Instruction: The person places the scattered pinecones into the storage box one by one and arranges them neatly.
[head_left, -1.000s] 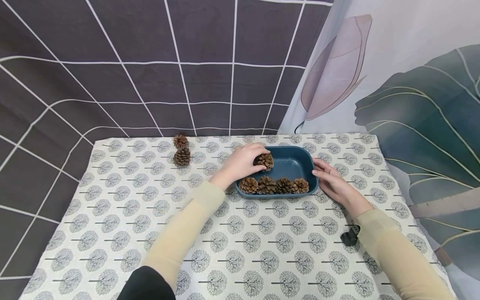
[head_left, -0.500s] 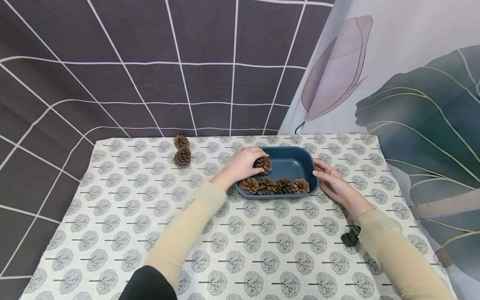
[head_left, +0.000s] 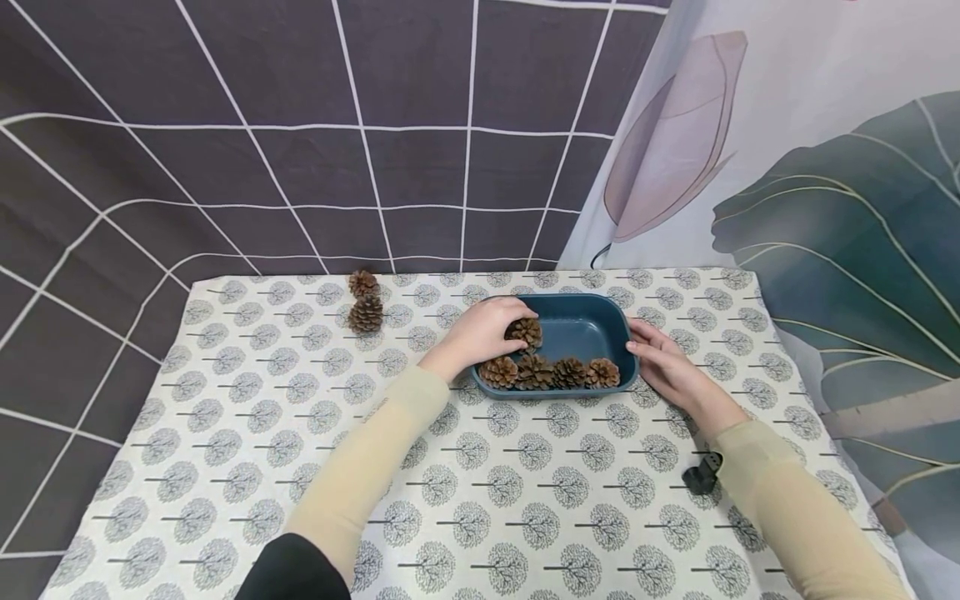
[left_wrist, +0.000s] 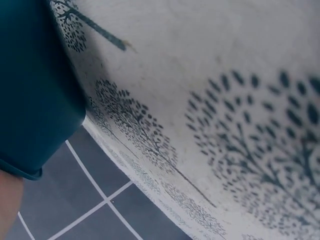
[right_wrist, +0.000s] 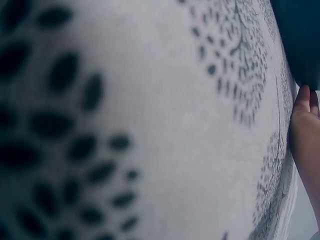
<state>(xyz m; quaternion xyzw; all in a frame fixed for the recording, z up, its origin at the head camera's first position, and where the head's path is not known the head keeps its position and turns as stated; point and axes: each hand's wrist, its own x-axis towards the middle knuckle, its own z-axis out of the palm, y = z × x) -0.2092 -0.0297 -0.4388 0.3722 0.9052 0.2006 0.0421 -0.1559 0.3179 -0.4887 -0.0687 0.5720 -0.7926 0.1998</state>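
Note:
A dark teal rectangular box (head_left: 585,321) stands on the tabletop. Several brown pine cones, such as the rightmost pine cone (head_left: 602,373), form a row along its near side. Inside the box's left end, my left hand (head_left: 487,329) holds another pine cone (head_left: 525,332) between thumb and fingers, just behind the row. My right hand (head_left: 667,367) rests its fingers and thumb against the box's right end, the thumb at the rim. In the left wrist view the box's outer wall (left_wrist: 35,85) shows, with little of the hand. The right wrist view has the fingertips (right_wrist: 304,95) at the box wall.
Two more pine cones (head_left: 365,314) lie one behind the other near the table's back left. A small black object (head_left: 701,475) is by the right sleeve. The tree-print tablecloth (head_left: 262,417) covers the table, up to a dark grid curtain (head_left: 300,167) behind.
The pine cone in my left hand has shifted slightly left and down within the box, closer to the left end and the row. My right hand stays at the box's right end.

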